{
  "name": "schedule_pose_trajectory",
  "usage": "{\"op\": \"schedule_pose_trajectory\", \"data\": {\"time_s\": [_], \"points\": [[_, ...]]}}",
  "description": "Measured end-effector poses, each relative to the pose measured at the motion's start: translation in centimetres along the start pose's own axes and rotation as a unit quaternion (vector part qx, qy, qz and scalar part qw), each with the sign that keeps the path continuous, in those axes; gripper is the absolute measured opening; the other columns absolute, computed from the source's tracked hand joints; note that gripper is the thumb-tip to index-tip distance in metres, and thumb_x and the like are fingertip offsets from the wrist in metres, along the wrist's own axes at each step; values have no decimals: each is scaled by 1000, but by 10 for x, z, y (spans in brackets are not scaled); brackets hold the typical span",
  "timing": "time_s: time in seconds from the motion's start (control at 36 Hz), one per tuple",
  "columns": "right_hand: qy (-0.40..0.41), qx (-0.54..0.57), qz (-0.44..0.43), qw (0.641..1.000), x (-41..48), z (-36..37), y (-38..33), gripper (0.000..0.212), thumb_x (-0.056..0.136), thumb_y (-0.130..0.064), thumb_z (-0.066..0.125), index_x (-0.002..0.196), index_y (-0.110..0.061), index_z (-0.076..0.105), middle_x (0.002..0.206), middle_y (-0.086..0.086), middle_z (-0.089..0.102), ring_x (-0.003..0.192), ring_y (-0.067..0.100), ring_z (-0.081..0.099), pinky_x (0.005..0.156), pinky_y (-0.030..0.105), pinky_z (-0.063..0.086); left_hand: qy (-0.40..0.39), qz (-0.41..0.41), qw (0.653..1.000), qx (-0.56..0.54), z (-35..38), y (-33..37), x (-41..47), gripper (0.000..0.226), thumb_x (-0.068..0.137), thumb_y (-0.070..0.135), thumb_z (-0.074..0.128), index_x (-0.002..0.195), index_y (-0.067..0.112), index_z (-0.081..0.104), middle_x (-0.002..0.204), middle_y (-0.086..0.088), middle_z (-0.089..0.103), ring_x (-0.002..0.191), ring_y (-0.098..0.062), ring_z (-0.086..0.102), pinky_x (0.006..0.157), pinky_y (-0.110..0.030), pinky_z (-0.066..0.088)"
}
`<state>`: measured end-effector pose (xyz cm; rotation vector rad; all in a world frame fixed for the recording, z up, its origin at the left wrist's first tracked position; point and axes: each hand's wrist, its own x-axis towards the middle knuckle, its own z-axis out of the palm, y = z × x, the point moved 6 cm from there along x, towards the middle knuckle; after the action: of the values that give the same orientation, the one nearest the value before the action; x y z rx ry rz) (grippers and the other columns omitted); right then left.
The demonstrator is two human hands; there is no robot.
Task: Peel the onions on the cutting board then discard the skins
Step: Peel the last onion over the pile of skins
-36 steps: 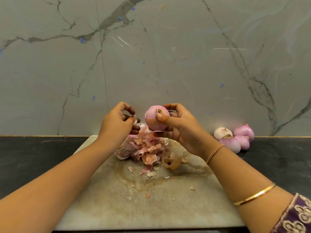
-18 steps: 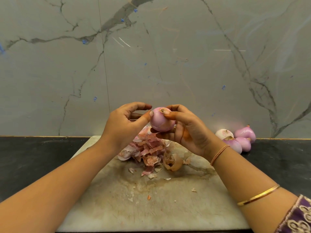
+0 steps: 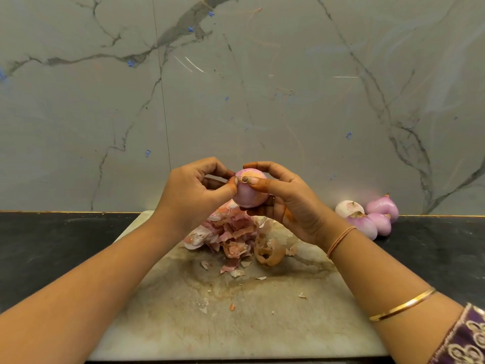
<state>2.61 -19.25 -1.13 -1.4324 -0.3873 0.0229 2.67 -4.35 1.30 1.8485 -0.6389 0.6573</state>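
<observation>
A pink onion is held in the air above the far end of the worn cutting board. My right hand grips it from the right and below, thumb lying across its root end. My left hand meets it from the left, thumb and forefinger pinching at the skin near the root. Under the hands lies a heap of pink and brown onion skins on the board, with small flakes scattered toward me.
Several peeled onions sit together on the black counter to the right of the board, against the marble wall. The counter runs along both sides of the board.
My left hand, apart from the onion a second ago, has come in to it and now pinches at its root end. My right hand has kept its hold and turned the onion slightly.
</observation>
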Motion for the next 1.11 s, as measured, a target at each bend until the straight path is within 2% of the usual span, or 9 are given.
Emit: {"op": "schedule_pose_trajectory", "data": {"time_s": [0.19, 0.31, 0.47, 0.72, 0.83, 0.92, 1.0, 1.06, 1.11], "points": [[3, -25, -3, 1000, 0, 1, 1, 22, 90, -19, 61, 112, -16, 63, 120, 18, 60, 96, 31, 64, 66, 29, 59, -33, 40, 999, 17, 1, 9, -2, 12, 84, 14, 69, 88, 25, 68, 84, 10, 69, 70, -4, 68, 60, -14, 52], [6, -27, -2, 1000, 0, 0, 1, 26, 91, -18, 60, 116, -14, 62, 120, 18, 61, 100, 34, 63, 67, 29, 59, -43, 47, 998, 5, 2, 11, -3, 17, 84, 13, 69, 85, 30, 67, 85, 9, 70, 70, -4, 69, 60, -14, 52], [11, -24, -1, 1000, 0, -2, 1, 29, 91, -17, 60, 120, -11, 62, 122, 18, 61, 107, 37, 62, 72, 32, 60, -52, 29, 998, -16, 4, 9, -3, 17, 83, 11, 69, 81, 28, 67, 69, 21, 68, 61, -1, 67, 54, -12, 48], [19, -22, 0, 1000, 0, -3, 1, 28, 91, -16, 61, 118, -11, 62, 122, 19, 60, 110, 39, 61, 74, 34, 60, -35, 63, 997, 14, 6, 9, -3, 27, 84, 5, 67, 76, 31, 63, 82, 0, 68, 61, -4, 64, 54, -10, 46], [7, -21, 2, 1000, -1, 0, 1, 25, 91, -17, 60, 116, -11, 62, 121, 18, 61, 102, 33, 63, 71, 31, 60, -14, 82, 995, 50, 4, 4, -1, 25, 84, 6, 68, 77, 31, 63, 81, -1, 69, 63, -12, 65, 55, -18, 51], [1, -9, 4, 1000, -1, 1, 1, 26, 91, -17, 59, 117, -10, 63, 118, 18, 62, 96, 30, 64, 69, 30, 60, -4, 82, 995, 48, 2, 3, -1, 7, 82, 18, 63, 80, 24, 65, 79, 3, 68, 63, -14, 66, 58, -31, 56], [3, 0, 5, 1000, -2, 0, 0, 26, 93, -17, 58, 117, -10, 63, 117, 18, 62, 95, 30, 65, 70, 31, 60, 0, 71, 997, 32, 2, 6, -3, 11, 84, 24, 56, 81, 29, 65, 78, 9, 68, 65, -13, 67, 61, -37, 56], [3, 2, 4, 1000, -1, 0, 0, 26, 93, -17, 57, 117, -10, 63, 117, 18, 62, 95, 31, 65, 71, 31, 60, -4, 69, 998, 14, 2, 8, -4, 13, 85, 26, 54, 85, 34, 64, 82, 11, 69, 69, -11, 68, 62, -36, 58], [6, -1, 0, 1000, 0, 0, 0, 26, 93, -17, 57, 118, -10, 63, 119, 20, 61, 96, 31, 64, 73, 32, 60, -10, 67, 998, 0, 2, 9, -4, 10, 84, 27, 60, 91, 34, 63, 88, 13, 68, 73, -6, 69, 61, -25, 57]]}}
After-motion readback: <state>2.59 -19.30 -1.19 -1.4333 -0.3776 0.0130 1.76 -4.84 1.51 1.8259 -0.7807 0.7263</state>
